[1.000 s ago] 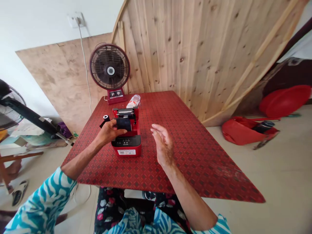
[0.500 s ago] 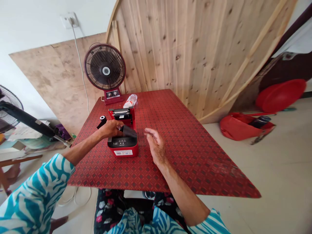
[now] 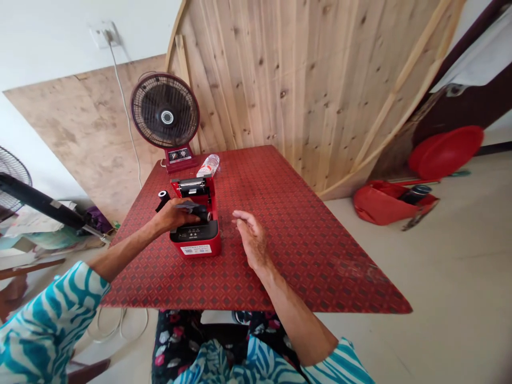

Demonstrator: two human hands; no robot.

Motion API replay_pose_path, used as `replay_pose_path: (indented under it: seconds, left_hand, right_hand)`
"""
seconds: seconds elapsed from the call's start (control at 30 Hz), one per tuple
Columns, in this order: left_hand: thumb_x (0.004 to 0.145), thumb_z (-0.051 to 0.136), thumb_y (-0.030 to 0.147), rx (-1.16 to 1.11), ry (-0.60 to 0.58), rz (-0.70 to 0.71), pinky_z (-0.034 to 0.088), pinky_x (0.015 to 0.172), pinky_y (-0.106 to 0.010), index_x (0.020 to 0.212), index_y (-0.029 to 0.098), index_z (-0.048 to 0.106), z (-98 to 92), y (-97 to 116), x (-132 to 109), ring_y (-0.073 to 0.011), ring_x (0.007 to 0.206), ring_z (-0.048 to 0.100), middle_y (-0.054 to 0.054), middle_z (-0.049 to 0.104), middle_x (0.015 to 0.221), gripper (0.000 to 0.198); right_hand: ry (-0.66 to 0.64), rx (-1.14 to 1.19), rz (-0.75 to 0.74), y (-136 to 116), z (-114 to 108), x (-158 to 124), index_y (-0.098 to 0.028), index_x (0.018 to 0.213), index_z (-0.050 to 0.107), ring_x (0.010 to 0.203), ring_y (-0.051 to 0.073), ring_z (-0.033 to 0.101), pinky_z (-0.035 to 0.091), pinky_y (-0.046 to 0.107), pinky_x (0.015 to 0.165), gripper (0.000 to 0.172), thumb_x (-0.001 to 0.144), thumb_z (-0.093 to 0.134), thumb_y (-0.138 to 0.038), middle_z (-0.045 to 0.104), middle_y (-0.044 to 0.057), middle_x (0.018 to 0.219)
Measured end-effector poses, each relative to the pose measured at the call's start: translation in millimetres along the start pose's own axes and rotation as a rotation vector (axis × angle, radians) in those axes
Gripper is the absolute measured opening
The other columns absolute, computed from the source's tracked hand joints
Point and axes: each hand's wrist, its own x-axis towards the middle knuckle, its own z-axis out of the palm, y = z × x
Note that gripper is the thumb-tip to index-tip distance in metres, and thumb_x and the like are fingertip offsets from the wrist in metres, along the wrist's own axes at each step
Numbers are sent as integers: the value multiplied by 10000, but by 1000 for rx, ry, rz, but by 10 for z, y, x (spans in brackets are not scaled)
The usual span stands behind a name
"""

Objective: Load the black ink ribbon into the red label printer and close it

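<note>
A red and black label printer [image 3: 214, 245] stands on the table with its lid [image 3: 192, 186] raised at the back. My left hand [image 3: 175, 215] reaches into it from the left, fingers closed on a roll of black ribbon [image 3: 202, 214] inside the compartment. Part of the roll and a loose dark strip show past the fingers; the rest is hidden. Another small black roll [image 3: 162, 200] stands to the left, just behind that hand. To the right of the printer, my right hand [image 3: 254, 240] hovers over the table, loosely curved and empty.
On the red patterned table [image 3: 280, 213], a clear plastic bottle [image 3: 208, 165] lies behind the printer, near a table fan [image 3: 166, 117]. A red bag [image 3: 372, 205] and a red basin [image 3: 446, 152] are on the floor to the right. A black standing fan [image 3: 44, 200] is at left.
The dark strip that hung over the printer's front right has swung up and back, so the roll's end now shows in the compartment. My right hand stays beside the printer. The view has shifted slightly.
</note>
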Motion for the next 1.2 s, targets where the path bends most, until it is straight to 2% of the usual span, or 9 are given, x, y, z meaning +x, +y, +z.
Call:
replay_pose_path:
  seconds: [0.13, 0.23, 0.33, 0.47, 0.57, 0.67, 0.8, 1.0, 1.2]
  left_hand:
    - [518, 812, 352, 197, -24, 8, 490, 716, -323, 745, 199, 721, -72, -7, 7, -235, 733, 627, -34, 719, 739, 288]
    - [579, 787, 379, 388, -20, 34, 480, 726, -318, 762, 198, 706, -122, -40, -6, -239, 744, 635, -34, 714, 751, 270]
    - [606, 793, 385, 450, -1, 53, 480, 747, -336, 883, 200, 697, -87, -73, 33, -240, 747, 644, -34, 708, 767, 347]
    - [541, 838, 335, 588, -72, -10, 448, 894, -415, 1027, 214, 704, -6, -33, 175, -341, 947, 657, -63, 720, 830, 518]
    - [461, 866, 291, 586, -90, -8, 410, 965, -442, 1118, 206, 694, -12, 8, 237, -399, 1072, 619, -83, 729, 900, 684]
    - [525, 829, 354, 402, -125, -11, 471, 863, -385, 1032, 183, 707, -67, -26, 199, -324, 925, 665, -61, 727, 826, 548]
    - [658, 730, 439, 43, -116, 82, 494, 734, -299, 894, 170, 712, -124, -129, 76, -217, 790, 660, -53, 732, 837, 358]
    - [747, 652, 466, 24, 62, 71, 447, 617, -254, 892, 158, 734, -109, -104, -42, -157, 651, 590, -11, 681, 703, 349]
    - [766, 643, 420, 46, 119, 136, 435, 644, -246, 887, 157, 725, -67, -5, -106, -145, 667, 579, -2, 674, 727, 301]
  right_hand:
    - [20, 28, 8, -1, -12, 7, -239, 973, 686, 922, 179, 680, 518, 407, 940, 255, 789, 597, -392, 734, 49, 1053]
    - [16, 29, 8, -11, -8, 2, -245, 963, 687, 900, 170, 680, 524, 398, 926, 243, 788, 594, -385, 734, 41, 1043]
    - [6, 26, -13, -24, -1, -8, -248, 956, 691, 894, 168, 677, 530, 390, 917, 237, 788, 600, -388, 738, 36, 1027]
    - [-9, 15, 1, -18, -2, -10, -246, 962, 692, 895, 166, 678, 524, 389, 921, 235, 794, 595, -379, 735, 34, 1026]
    - [-1, 12, 14, 5, -10, -2, -238, 957, 691, 895, 170, 678, 522, 395, 922, 237, 790, 597, -377, 734, 42, 1018]
    - [0, 0, -9, 33, -16, 6, -239, 953, 690, 900, 177, 676, 531, 398, 914, 246, 783, 606, -395, 739, 46, 1014]
    - [-4, -41, -43, 81, -2, 20, -236, 966, 686, 916, 182, 677, 527, 404, 925, 263, 781, 607, -404, 741, 48, 1011]
    - [-1, -113, -13, 181, 22, 26, -229, 991, 685, 985, 207, 674, 483, 457, 999, 296, 769, 609, -409, 736, 63, 1044]
    - [-31, -186, -34, 181, -21, 1, -224, 1019, 680, 1028, 225, 677, 485, 462, 1003, 310, 788, 602, -414, 738, 75, 1073]
